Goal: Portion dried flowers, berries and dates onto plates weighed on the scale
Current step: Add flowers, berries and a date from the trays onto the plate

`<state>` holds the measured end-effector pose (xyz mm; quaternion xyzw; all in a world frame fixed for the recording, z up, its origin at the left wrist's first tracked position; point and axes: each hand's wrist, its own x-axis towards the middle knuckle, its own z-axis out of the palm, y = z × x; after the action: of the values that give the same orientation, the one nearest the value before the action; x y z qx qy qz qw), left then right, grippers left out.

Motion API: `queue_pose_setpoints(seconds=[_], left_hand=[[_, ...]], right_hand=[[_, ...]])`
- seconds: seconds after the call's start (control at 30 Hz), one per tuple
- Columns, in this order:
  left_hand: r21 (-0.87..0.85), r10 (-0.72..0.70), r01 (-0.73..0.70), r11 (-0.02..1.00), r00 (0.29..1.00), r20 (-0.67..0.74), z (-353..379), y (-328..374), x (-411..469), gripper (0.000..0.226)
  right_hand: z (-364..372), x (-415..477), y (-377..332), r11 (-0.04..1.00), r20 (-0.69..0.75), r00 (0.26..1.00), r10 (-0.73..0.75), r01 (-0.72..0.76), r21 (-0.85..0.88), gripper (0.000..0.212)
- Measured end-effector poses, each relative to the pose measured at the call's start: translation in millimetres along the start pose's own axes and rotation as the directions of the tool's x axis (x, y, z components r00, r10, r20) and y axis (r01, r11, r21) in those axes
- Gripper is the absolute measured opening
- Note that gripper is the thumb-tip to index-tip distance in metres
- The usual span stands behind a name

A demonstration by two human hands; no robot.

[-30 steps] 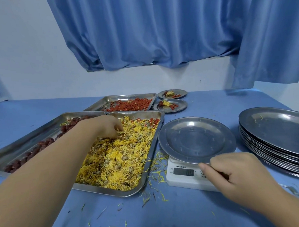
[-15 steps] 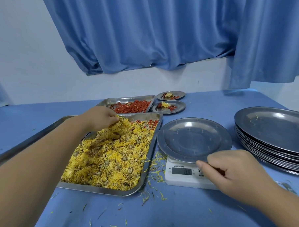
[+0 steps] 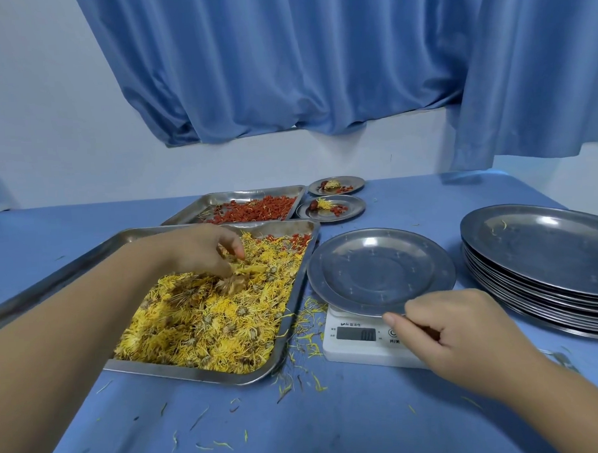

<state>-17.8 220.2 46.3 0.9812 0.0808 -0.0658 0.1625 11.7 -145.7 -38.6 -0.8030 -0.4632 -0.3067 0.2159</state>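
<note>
A steel tray (image 3: 288, 316) of dried yellow flowers (image 3: 205, 319) lies at centre left. My left hand (image 3: 203, 252) is in the flowers with its fingers curled down, pinching a small bunch. An empty steel plate (image 3: 381, 270) sits on the white scale (image 3: 361, 340), whose display reads zero. My right hand (image 3: 463, 328) is at the plate's near rim, thumb and fingers closed on the edge. Farther back is a tray of red berries (image 3: 255, 209). Beside it stand two filled plates (image 3: 331, 207), (image 3: 336, 185). The dates tray is hidden behind my left arm.
A tall stack of steel plates (image 3: 545, 260) stands at the right. Loose petals (image 3: 305, 332) lie scattered on the blue tablecloth between tray and scale and near the front edge. A blue curtain and white wall close off the back.
My left hand has shifted right and toward me across the flowers, and now pinches a bunch. My right hand has stayed at the plate's rim. The camera view has swung right.
</note>
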Motion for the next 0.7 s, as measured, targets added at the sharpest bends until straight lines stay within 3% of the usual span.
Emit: queue_pose_setpoints(seconds=[0.1,0.23,0.33,0.47,0.53,0.6,0.7], left_hand=[[0.166,-0.075,0.050,0.985,0.987,0.143,-7.3,8.5,-3.9,0.051],[0.139,-0.041,0.012,0.990,0.977,0.208,-15.7,22.3,-10.3,0.054],[0.082,-0.005,-0.007,0.997,0.989,0.146,-10.2,28.8,-10.5,0.040],[0.276,0.016,-0.048,0.960,0.993,0.115,6.9,30.3,-4.5,0.039],[0.320,0.057,-0.078,0.944,0.996,0.074,10.7,30.1,-2.5,0.027],[0.263,0.096,-0.086,0.961,0.995,-0.025,6.7,28.9,-2.9,0.007],[0.149,0.112,-0.088,0.985,0.981,-0.160,-5.1,25.4,-6.4,0.015]], right_hand=[[-0.9,-0.2,0.1,1.000,-0.005,1.000,0.000,0.000,0.011,0.045],[-2.0,0.5,-0.7,1.000,-0.005,1.000,0.005,-0.005,0.016,0.046],[-1.5,0.6,-1.2,1.000,-0.004,1.000,0.008,-0.008,0.014,0.046],[-2.1,-0.1,-1.2,1.000,0.000,1.000,0.012,-0.012,0.006,0.046],[-2.9,0.3,-1.1,1.000,-0.002,1.000,0.015,-0.015,0.003,0.046],[-3.2,0.4,-1.2,1.000,0.001,1.000,0.018,-0.018,0.002,0.046],[-3.5,0.3,-0.8,1.000,-0.004,1.000,0.021,-0.021,0.004,0.046]])
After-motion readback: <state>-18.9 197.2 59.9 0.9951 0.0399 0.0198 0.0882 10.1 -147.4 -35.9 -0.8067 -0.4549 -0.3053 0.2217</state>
